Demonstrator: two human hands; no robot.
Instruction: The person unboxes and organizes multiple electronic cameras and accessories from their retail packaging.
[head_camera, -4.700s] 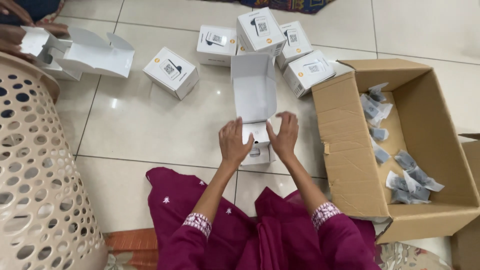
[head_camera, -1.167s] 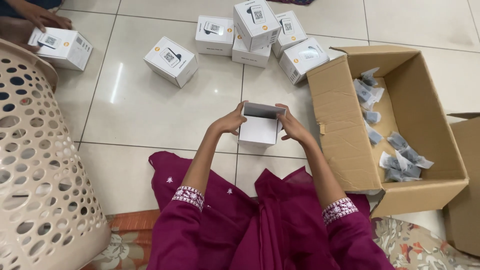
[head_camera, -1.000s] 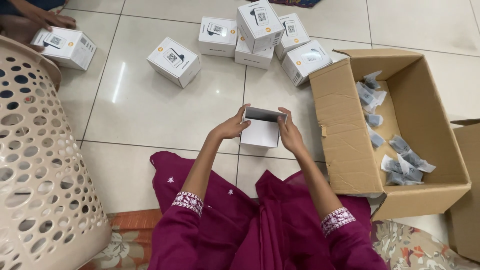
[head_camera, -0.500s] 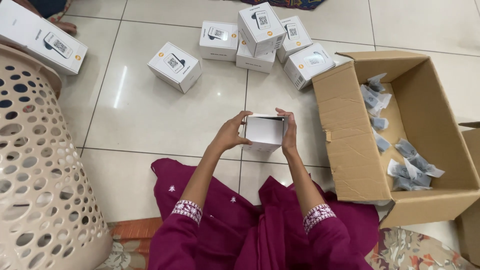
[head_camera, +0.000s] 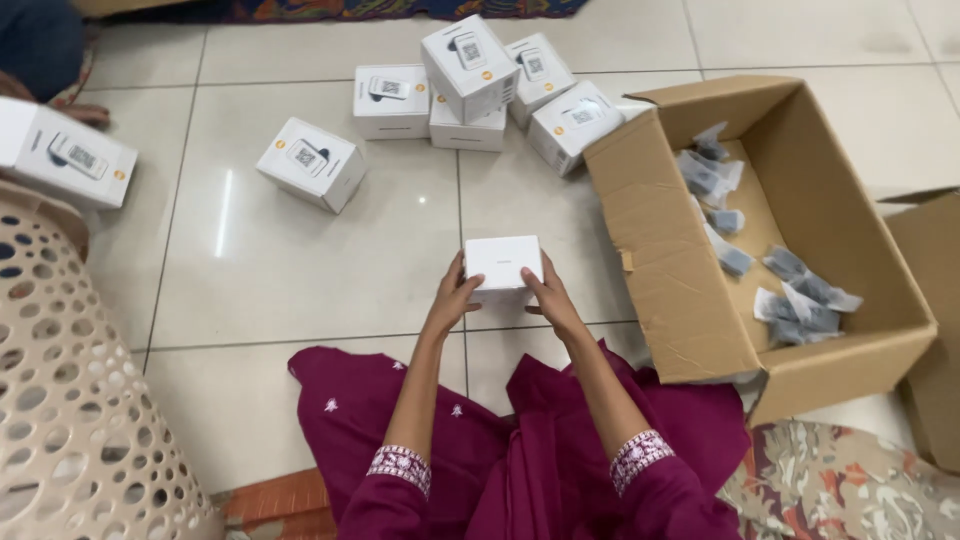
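Both hands, left hand (head_camera: 452, 300) and right hand (head_camera: 548, 297), clasp a closed small white box (head_camera: 503, 266) between them above the tiled floor (head_camera: 300, 270), beside an open cardboard carton (head_camera: 680, 300) of grey packets (head_camera: 800, 300).

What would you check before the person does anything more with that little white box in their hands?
1. Both hands on the white box: ok, left hand and right hand grip its sides.
2. Box flaps shut: ok, top looks flat and closed.
3. Bare tiled floor near the box: ok.
4. Pile of finished boxes steady: cannot tell, one sits on top of others.
5. Cardboard carton holding small packets: ok, several are in view.
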